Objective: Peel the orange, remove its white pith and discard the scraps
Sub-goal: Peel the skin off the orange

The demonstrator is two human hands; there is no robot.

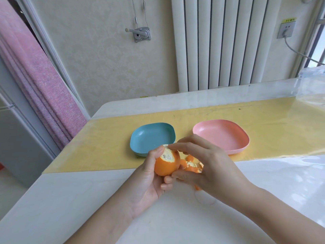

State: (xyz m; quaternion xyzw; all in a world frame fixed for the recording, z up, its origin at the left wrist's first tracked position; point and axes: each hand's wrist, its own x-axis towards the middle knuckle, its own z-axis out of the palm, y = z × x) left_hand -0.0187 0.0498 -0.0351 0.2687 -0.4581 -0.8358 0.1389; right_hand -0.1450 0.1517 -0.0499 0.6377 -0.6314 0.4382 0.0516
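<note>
Left hand (151, 178) grips the orange (167, 165) over the table (88, 199) near its front edge; top bared, white pith showing. Right hand (207, 162) curls round loose peel strips (191, 167), forefinger at torn rim. Most peel left; scraps undiscarded.

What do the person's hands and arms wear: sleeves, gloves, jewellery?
Nothing. The left hand and right hand are bare, without gloves, rings or a watch. The left forearm and right forearm are uncovered to the picture's edge; no sleeve shows.
</note>
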